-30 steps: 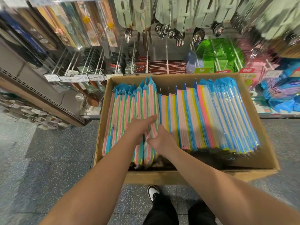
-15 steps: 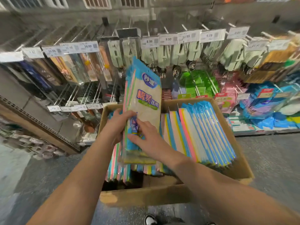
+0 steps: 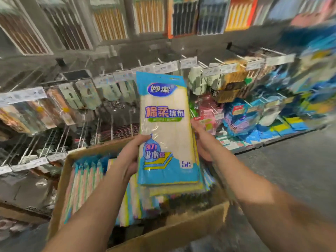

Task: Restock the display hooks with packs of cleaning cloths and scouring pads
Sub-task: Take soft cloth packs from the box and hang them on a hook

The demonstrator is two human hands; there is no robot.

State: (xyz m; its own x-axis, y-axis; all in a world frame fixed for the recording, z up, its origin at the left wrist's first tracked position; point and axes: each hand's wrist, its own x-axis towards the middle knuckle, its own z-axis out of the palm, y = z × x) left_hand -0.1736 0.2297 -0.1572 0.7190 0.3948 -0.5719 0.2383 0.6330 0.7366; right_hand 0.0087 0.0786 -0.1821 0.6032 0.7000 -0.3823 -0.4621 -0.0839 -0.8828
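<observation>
Holding a stack of cloth packs (image 3: 166, 128) upright above the cardboard box (image 3: 174, 228), I am gripping its left edge with my left hand (image 3: 130, 157), thumb on the front, and clasping the right edge with my right hand (image 3: 204, 142). More packs (image 3: 85, 179) are standing on edge inside the box, which is sitting on the grey speckled floor (image 3: 291, 170). Beyond it, display hooks (image 3: 203, 64) with price tags are jutting from the far wall, and blue and yellow goods (image 3: 272, 117) are lying on the low shelf at right.
</observation>
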